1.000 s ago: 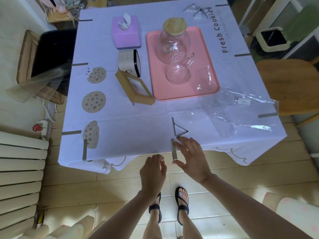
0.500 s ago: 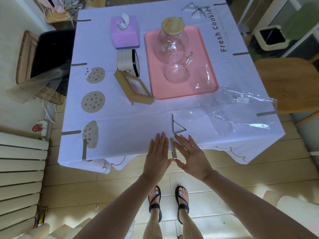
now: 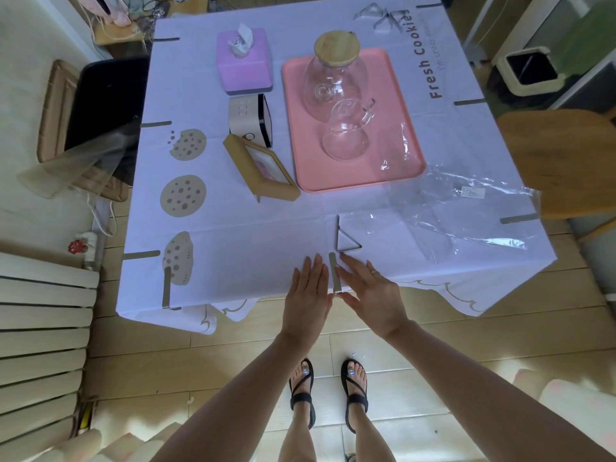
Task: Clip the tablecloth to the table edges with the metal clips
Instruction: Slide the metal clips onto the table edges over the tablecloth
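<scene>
I see both hands flat on the pale lilac cookie-print tablecloth [image 3: 253,235] at the near table edge. Left hand [image 3: 308,295] and right hand [image 3: 370,293] lie palm down, fingers spread open, gripping nothing, flanking a flat silver metal clip [image 3: 334,273] seated over that edge. A loose triangular metal clip [image 3: 346,240] sits just beyond the right fingertips. Another clip [image 3: 166,288] holds the near-left corner. A pink rectangular tray [image 3: 403,128] carries glassware farther back.
</scene>
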